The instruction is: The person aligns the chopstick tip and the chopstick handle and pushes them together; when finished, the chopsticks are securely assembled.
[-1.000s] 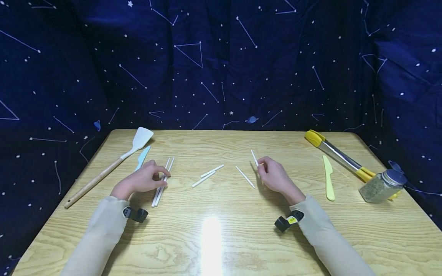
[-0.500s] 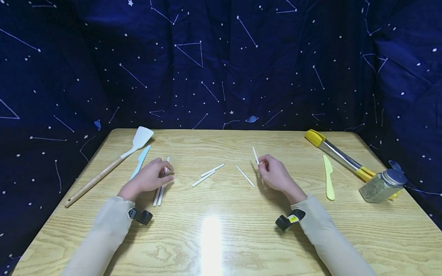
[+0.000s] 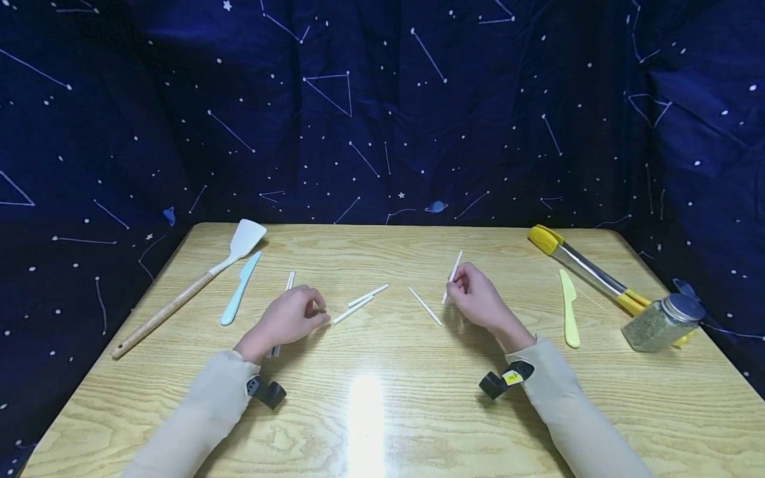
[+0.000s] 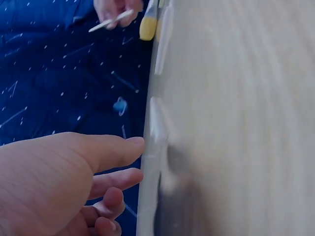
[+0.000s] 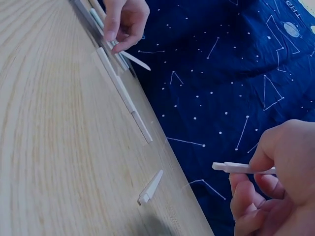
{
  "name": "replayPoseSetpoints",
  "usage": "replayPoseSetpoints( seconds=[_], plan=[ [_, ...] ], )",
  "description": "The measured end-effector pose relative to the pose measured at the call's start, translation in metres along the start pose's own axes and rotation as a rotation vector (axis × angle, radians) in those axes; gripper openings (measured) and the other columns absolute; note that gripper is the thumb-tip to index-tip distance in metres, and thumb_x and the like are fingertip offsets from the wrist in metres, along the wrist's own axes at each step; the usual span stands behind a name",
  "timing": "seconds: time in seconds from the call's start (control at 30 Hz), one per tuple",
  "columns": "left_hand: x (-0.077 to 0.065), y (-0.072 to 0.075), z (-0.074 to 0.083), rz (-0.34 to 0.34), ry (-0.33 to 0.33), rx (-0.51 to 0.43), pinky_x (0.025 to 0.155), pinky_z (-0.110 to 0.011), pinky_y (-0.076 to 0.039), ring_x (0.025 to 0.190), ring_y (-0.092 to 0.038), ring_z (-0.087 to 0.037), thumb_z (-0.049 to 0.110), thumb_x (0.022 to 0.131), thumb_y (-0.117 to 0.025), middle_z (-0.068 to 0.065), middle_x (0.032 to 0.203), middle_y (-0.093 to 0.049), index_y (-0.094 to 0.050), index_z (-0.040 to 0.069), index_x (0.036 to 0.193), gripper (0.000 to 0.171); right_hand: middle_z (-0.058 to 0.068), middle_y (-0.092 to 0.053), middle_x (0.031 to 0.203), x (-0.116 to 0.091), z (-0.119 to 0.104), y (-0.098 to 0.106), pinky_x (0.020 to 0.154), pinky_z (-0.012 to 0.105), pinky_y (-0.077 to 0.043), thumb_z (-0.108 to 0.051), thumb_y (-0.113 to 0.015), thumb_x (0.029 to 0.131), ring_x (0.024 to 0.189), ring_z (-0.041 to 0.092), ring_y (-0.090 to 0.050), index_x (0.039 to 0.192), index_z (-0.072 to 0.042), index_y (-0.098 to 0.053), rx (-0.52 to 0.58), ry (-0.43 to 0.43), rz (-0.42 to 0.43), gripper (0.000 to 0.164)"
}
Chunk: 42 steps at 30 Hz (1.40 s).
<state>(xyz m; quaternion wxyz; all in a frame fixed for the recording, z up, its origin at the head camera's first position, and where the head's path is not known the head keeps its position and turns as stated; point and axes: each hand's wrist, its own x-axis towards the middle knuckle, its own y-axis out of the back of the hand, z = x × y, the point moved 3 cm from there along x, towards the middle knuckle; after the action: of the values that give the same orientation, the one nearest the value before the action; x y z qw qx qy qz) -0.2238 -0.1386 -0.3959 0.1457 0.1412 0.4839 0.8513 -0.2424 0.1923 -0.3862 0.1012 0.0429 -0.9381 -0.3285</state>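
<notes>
My right hand (image 3: 476, 300) pinches a thin white stick (image 3: 457, 263) between thumb and fingers, above the table. In the right wrist view this held stick (image 5: 235, 167) has a narrower stub at its end. My left hand (image 3: 291, 316) hovers over two longer white sticks (image 3: 290, 280), hiding their middles. Its thumb and index finger are apart with nothing between them, close to the left end of two short white sticks (image 3: 354, 309) lying end over end at the table's middle. Another short white stick (image 3: 425, 307) lies alone between the hands.
At the left lie a white spatula (image 3: 246, 239) with a wooden handle and a light blue knife (image 3: 239, 290). Toward the right are a yellow knife (image 3: 570, 309), yellow-tipped tongs (image 3: 588, 271) and a glass jar (image 3: 657, 325). A starry dark blue cloth (image 3: 382, 119) hangs behind the table.
My left hand has moved right, from the two longer sticks toward the short pair, uncovering the blue knife. My right hand has turned its stick, so the top now leans right instead of left.
</notes>
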Motion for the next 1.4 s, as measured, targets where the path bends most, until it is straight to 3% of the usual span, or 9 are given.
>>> replayPoseSetpoints(
  seconds=[0.37,0.7,0.87,1.07,1.4],
  plan=[
    [0.001,-0.017,0.008,0.022,-0.015,-0.017,0.055,-0.024,-0.037,0.061,-0.044,-0.011,0.020,0.081,-0.075,-0.002,0.073,-0.053,-0.067,0.002,0.094,0.023,0.008,-0.057,0.077,0.001,-0.002,0.000,0.059,0.024,-0.053,0.000,-0.053,0.089,0.061,0.007,-0.054,0.097,0.005,-0.049,0.229,-0.100,-0.032,0.010],
    [0.002,-0.025,0.009,0.109,-0.073,0.025,0.056,-0.023,-0.037,0.064,-0.043,-0.010,0.013,0.079,-0.073,0.002,0.070,-0.050,-0.063,0.009,0.074,0.011,0.013,-0.060,0.078,0.001,-0.006,0.001,0.061,0.025,-0.048,0.000,-0.059,0.089,0.058,0.011,-0.056,0.089,0.000,-0.053,0.280,-0.060,-0.047,0.007],
    [0.002,-0.025,0.010,0.145,-0.063,0.019,0.055,-0.023,-0.038,0.066,-0.044,-0.011,0.012,0.077,-0.069,0.003,0.069,-0.050,-0.063,0.010,0.071,0.009,0.010,-0.059,0.078,0.000,-0.005,0.001,0.060,0.025,-0.050,0.000,-0.057,0.090,0.057,0.011,-0.056,0.092,0.003,-0.052,0.318,-0.053,-0.036,0.006],
    [0.003,-0.026,0.013,0.185,-0.059,-0.012,0.059,-0.024,-0.040,0.069,-0.046,-0.012,0.010,0.078,-0.068,0.001,0.073,-0.054,-0.062,0.008,0.075,0.007,0.008,-0.061,0.082,0.000,-0.003,0.001,0.062,0.026,-0.052,-0.002,-0.054,0.093,0.059,0.011,-0.056,0.094,0.002,-0.051,0.346,-0.092,-0.052,0.006],
    [0.002,-0.028,0.022,0.252,-0.140,-0.126,0.052,-0.019,-0.039,0.058,-0.045,-0.005,0.005,0.082,-0.065,0.003,0.069,-0.053,-0.057,0.009,0.080,0.010,-0.002,-0.066,0.077,0.001,-0.004,0.001,0.060,0.023,-0.053,-0.002,-0.048,0.095,0.055,0.010,-0.058,0.095,0.000,-0.048,0.497,-0.132,-0.027,0.003]
  ],
)
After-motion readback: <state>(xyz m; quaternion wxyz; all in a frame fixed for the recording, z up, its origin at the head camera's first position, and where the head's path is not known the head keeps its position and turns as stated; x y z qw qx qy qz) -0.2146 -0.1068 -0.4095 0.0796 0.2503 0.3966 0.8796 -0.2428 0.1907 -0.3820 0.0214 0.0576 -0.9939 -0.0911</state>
